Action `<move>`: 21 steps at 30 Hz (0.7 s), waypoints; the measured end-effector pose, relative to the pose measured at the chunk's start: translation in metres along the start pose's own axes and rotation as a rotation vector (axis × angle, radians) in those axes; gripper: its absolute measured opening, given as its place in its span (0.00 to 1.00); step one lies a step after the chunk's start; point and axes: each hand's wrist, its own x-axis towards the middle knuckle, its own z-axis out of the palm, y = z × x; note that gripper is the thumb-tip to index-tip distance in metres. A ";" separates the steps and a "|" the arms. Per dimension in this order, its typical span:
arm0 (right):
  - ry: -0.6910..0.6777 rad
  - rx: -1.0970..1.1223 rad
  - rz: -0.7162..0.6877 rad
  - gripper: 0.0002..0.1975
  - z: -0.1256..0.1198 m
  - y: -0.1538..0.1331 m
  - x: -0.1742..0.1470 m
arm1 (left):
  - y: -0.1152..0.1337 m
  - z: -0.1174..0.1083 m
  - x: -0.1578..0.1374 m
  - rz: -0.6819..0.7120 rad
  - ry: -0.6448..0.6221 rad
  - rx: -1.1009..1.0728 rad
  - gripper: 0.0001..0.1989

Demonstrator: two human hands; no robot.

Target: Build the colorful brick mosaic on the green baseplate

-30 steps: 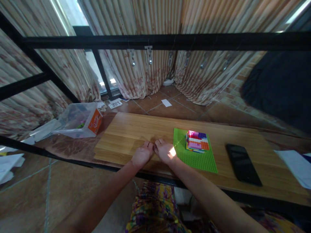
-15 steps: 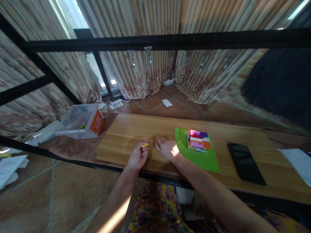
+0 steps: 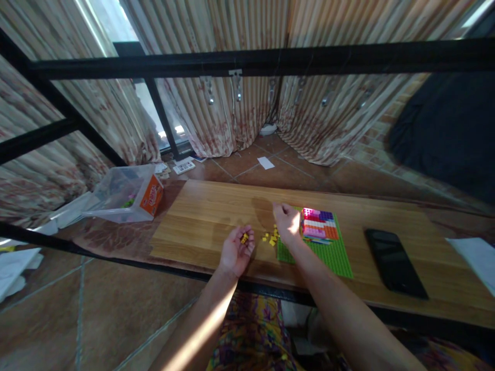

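My left hand (image 3: 236, 251) is turned palm up over the table, its fingers curled around a few small yellow toy bricks (image 3: 244, 238). Several more loose yellow bricks (image 3: 273, 238) lie on the wood between my two hands. My right hand (image 3: 287, 221) is closed, over the left edge of a green studded baseplate (image 3: 336, 263); whatever its fingers hold is hidden. Just right of it, a block of stacked bricks (image 3: 320, 224) in pink, red, purple, white and orange stands on the baseplate.
A black phone (image 3: 395, 263) lies on the wooden table (image 3: 209, 206) to the right, with white paper (image 3: 474, 260) beyond it. At the left stands a clear plastic box (image 3: 124, 198) with an orange label and some bricks inside. A black metal bar (image 3: 247, 61) crosses above the table.
My left hand has moved right and rolled palm up. My right hand has shifted right and farther away to the baseplate's edge, uncovering loose yellow bricks on the table.
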 end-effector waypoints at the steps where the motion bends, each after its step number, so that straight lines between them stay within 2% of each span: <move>1: -0.002 0.063 0.027 0.22 -0.003 -0.003 0.002 | -0.003 0.003 0.001 0.008 0.003 -0.014 0.11; 3: -0.058 0.280 0.100 0.22 -0.009 -0.012 0.001 | -0.008 0.009 0.004 0.026 -0.002 -0.050 0.10; 6: -0.185 0.773 0.268 0.20 -0.012 -0.030 -0.011 | -0.019 0.021 0.008 0.038 -0.051 -0.107 0.10; 7: -0.188 0.847 0.299 0.20 -0.010 -0.036 -0.017 | -0.022 0.025 0.008 0.045 -0.074 -0.125 0.11; 10: -0.076 0.846 0.288 0.18 -0.002 -0.048 -0.035 | -0.031 0.038 0.009 0.061 -0.120 -0.157 0.13; 13: -0.003 0.782 0.226 0.12 0.006 -0.053 -0.047 | -0.034 0.046 0.005 0.066 -0.044 -0.174 0.13; 16: 0.012 0.716 0.153 0.09 0.009 -0.055 -0.050 | -0.033 0.049 0.000 0.090 0.001 -0.172 0.12; 21: -0.011 0.547 0.047 0.07 0.012 -0.057 -0.054 | -0.028 0.042 -0.002 0.057 -0.053 -0.184 0.13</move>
